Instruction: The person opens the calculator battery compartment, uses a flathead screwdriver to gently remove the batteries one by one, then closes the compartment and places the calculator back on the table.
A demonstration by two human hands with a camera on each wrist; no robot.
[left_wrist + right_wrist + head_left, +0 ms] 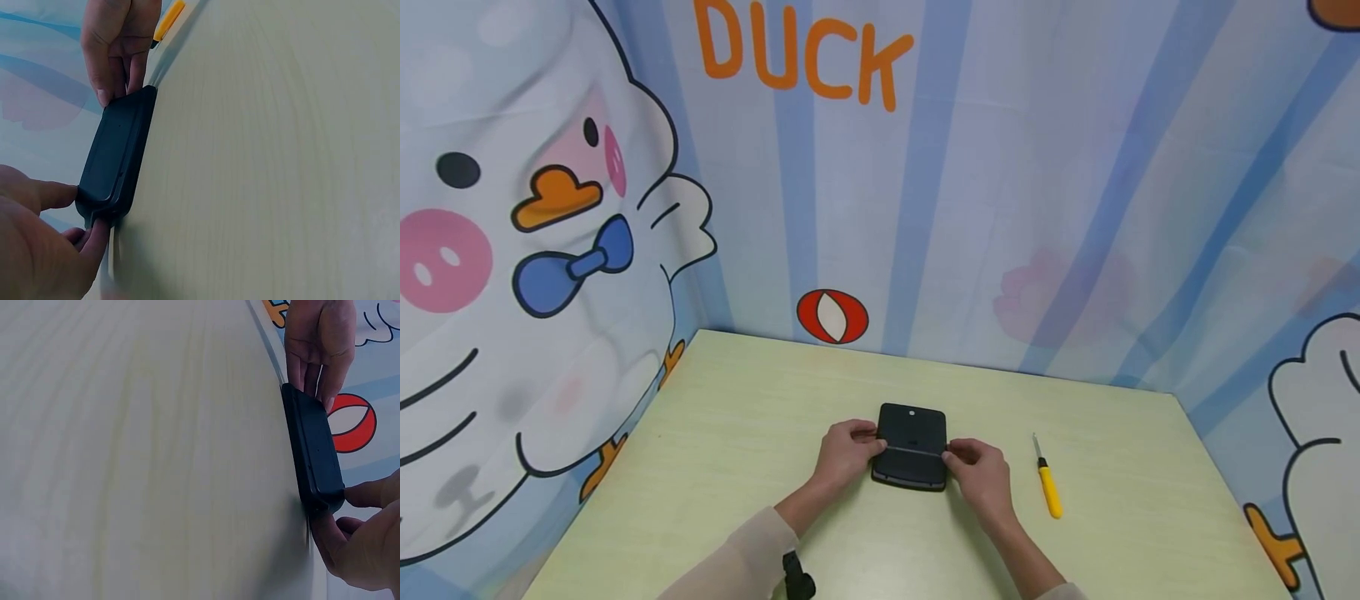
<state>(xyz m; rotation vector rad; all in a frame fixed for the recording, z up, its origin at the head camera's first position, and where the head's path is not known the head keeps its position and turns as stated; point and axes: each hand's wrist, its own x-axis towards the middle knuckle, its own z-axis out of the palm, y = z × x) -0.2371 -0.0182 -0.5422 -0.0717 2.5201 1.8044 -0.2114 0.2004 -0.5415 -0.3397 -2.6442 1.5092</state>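
Striped duck-print curtain (985, 167) in bkgd, pale wood-grain table (737, 408) before it. Near middle of table, flat black object (912, 429) w/ crosswise seam (913, 451), directly btwn left hand (848, 450) and right hand (983, 475). Pinched by both, one hand per side edge, thumb (59, 194) on upper side, fingers (94, 244) lower down; both abt. equally near. Long axis, as judged from head view, pointing towards curtain, i.e. across the line from hand to hand. Resting on table or slightly raised: cannot tell. Apart, to the right: yellow-handled screwdriver (1047, 477), untouched.
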